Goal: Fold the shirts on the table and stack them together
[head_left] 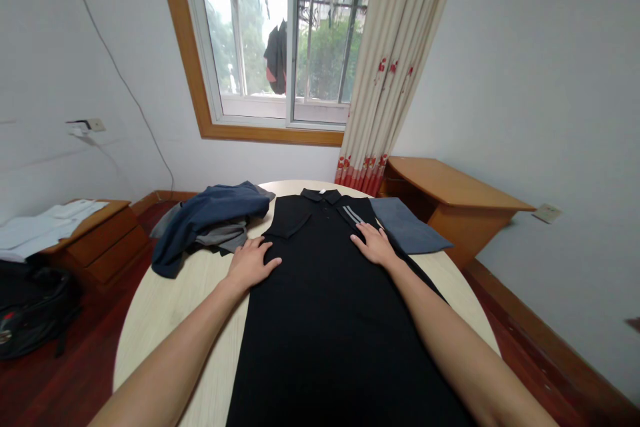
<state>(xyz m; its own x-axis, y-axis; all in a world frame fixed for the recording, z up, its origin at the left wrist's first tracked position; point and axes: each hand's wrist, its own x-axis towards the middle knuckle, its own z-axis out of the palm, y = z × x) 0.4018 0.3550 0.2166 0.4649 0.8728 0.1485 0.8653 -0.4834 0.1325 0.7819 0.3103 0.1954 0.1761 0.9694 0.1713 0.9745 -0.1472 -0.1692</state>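
Observation:
A black polo shirt (325, 293) lies flat on a round pale wooden table (165, 307), collar away from me, both sleeves folded in over the chest. My left hand (250, 263) rests open, fingers flat, on the shirt's left edge below the folded sleeve. My right hand (374, 245) lies open and flat on the right side, just below grey stripes on that folded sleeve. Neither hand holds anything.
A heap of blue and grey clothes (210, 223) sits at the table's far left. A folded grey-blue garment (407, 225) lies at the far right. A wooden desk (450, 197) stands right, a low cabinet (95, 237) with white cloth left, a dark bag (30, 317) on the floor.

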